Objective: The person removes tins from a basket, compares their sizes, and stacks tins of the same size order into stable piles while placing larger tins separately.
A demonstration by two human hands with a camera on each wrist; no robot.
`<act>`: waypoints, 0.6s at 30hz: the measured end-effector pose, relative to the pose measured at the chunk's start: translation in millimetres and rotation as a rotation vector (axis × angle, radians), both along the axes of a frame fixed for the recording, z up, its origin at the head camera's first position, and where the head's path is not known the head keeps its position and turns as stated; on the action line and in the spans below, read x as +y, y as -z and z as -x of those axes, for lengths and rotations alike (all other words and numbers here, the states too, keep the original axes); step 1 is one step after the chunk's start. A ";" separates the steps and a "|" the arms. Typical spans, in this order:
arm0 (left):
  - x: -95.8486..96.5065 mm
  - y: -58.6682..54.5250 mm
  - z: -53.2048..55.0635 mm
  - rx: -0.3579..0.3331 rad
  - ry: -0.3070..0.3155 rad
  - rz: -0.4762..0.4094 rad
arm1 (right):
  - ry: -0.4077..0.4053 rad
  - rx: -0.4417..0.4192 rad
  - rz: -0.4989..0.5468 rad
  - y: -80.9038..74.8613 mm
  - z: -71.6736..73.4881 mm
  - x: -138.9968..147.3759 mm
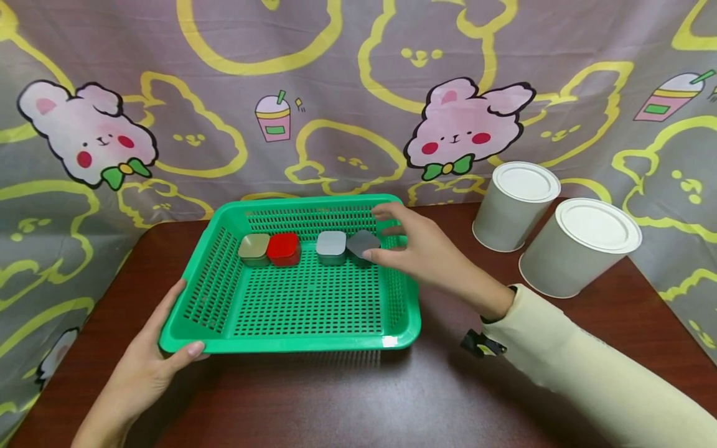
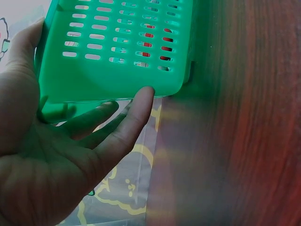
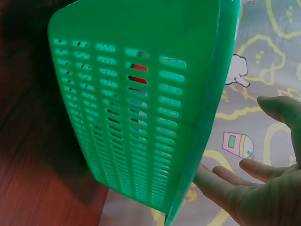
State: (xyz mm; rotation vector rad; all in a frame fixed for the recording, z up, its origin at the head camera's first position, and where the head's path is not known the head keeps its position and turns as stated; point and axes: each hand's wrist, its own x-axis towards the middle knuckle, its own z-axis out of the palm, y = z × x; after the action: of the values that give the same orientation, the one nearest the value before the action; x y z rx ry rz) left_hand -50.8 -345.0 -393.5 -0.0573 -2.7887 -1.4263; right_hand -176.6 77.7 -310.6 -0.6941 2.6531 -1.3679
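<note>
1 dark container [image 1: 361,241], probably light, stiff and slick, is seated in the green basket [image 1: 280,344] near mid-frame and best pinched by opposite sides, the right hand [image 1: 426,249] being spread loosely beside it while the basket's lower-left corner is gripped by the left hand [image 1: 147,367].

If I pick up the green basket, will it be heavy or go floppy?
The basket is probably light for its size: it looks like plastic full of holes. It might bend a little, but its wide rim should keep it fairly stiff. The red box inside may slide, since nothing blocks its near side.
</note>
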 end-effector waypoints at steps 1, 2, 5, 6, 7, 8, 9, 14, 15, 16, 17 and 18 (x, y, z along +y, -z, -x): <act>0.1 -0.2 0.0 0.006 0.001 0.006 | 0.003 -0.008 -0.006 0.2 1.6 -1.6; 0.2 -0.4 0.3 0.013 0.002 0.009 | 0.008 -0.014 -0.013 0.2 2.8 -3.2; 0.6 -0.6 1.1 0.036 0.009 0.018 | 0.011 -0.025 -0.026 2.0 6.7 -7.2; 0.7 -0.5 1.3 0.042 0.008 0.023 | 0.010 -0.029 -0.028 3.0 8.1 -8.5; 0.7 -0.3 1.5 0.045 0.009 0.025 | 0.009 -0.034 -0.028 3.9 9.4 -9.8; 0.6 0.0 1.7 0.046 0.011 0.024 | 0.007 -0.041 -0.028 4.5 10.6 -11.3; 0.5 0.2 1.7 0.046 0.012 0.024 | 0.007 -0.046 -0.030 5.1 11.8 -12.9; 0.1 1.5 1.5 0.036 0.003 0.033 | 0.005 -0.080 -0.049 7.2 18.0 -22.8; 0.3 1.5 1.3 0.033 -0.001 0.034 | 0.005 -0.083 -0.059 7.8 19.5 -24.9; 0.4 1.5 1.2 0.032 -0.002 0.033 | 0.003 -0.087 -0.068 8.7 21.0 -26.9; 0.7 1.3 1.0 0.028 -0.004 0.030 | 0.000 -0.089 -0.079 9.6 22.6 -28.7; 0.9 1.1 0.9 0.025 -0.002 0.024 | -0.003 -0.087 -0.092 10.3 24.1 -30.5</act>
State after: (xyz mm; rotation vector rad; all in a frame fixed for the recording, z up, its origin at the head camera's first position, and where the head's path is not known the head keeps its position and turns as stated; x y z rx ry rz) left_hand -51.7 -344.1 -394.6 -0.0719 -2.7853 -1.3821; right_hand -200.7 47.2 -320.9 -0.6141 2.6265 -1.2364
